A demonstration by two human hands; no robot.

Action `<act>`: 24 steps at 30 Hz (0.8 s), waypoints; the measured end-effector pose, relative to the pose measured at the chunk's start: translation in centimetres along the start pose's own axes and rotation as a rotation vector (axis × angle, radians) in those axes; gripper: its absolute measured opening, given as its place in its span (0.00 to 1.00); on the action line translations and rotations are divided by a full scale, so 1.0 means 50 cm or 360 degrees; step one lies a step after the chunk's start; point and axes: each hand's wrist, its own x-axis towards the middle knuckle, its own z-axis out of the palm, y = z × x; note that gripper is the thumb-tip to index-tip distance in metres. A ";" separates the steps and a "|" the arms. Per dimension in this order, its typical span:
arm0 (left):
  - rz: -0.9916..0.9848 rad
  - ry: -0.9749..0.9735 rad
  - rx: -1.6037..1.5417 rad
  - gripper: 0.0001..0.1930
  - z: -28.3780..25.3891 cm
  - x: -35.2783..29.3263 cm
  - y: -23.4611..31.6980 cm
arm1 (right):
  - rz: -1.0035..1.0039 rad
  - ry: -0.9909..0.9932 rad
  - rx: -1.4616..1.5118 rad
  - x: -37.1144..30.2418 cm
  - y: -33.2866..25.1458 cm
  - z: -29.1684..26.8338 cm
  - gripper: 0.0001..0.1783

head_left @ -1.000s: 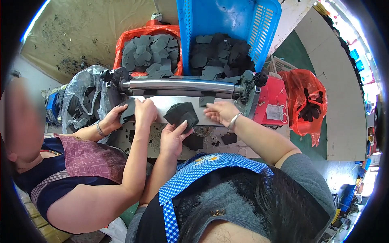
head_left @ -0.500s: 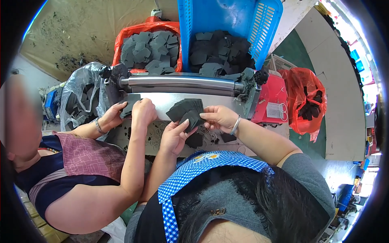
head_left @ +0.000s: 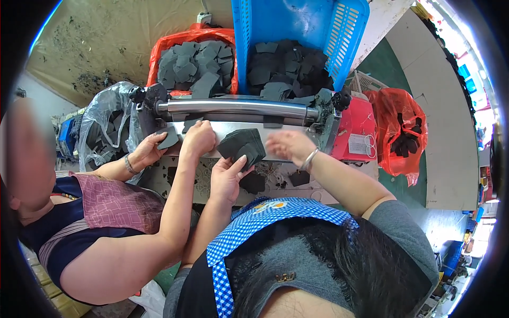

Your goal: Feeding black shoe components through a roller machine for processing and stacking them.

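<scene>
My left hand (head_left: 227, 177) is closed on a fanned stack of thin dark-grey flat pieces (head_left: 244, 146), held in front of the roller machine, thumb on top. My right hand (head_left: 292, 146) is just right of the stack, over the metal feed plate (head_left: 225, 129); its fingers are smeared by motion, and I see no piece in it. A dark piece (head_left: 273, 122) lies at the steel roller (head_left: 238, 108), just beyond that hand. To my left, a co-worker's hand holds other pieces (head_left: 169, 138), while their other hand is at a piece (head_left: 192, 121) by the roller.
Behind the roller stand a red bag-lined container (head_left: 155, 66) and a blue basket (head_left: 297, 18), both full of dark pieces. A clear plastic bag (head_left: 90, 135) sits at left, a red bag (head_left: 392, 106) at right. Scraps (head_left: 299, 178) lie below the machine.
My right hand has come off the stack and moved right, and a piece now lies at the roller. The co-worker's nearer hand has moved right and toward the roller with a piece.
</scene>
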 end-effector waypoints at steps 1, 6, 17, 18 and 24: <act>0.0015 -0.0002 0.0017 0.12 0.003 0.000 -0.001 | 0.0051 -0.0222 -0.0258 -0.022 -0.005 0.017 0.11; -0.0049 -0.0022 -0.0117 0.13 0.014 -0.005 0.004 | 0.0127 -0.0264 -0.0365 -0.024 -0.004 0.019 0.12; -0.0049 0.0017 -0.0084 0.11 0.005 -0.004 -0.006 | 0.0077 -0.0337 -0.0412 -0.023 0.008 0.021 0.09; -0.0077 -0.0009 -0.0107 0.11 0.006 -0.005 -0.004 | 0.0076 -0.0337 -0.0413 -0.021 0.008 0.017 0.09; -0.0053 0.0069 -0.0039 0.11 0.006 -0.003 -0.007 | 0.0239 0.0096 -0.0017 0.009 0.000 -0.021 0.13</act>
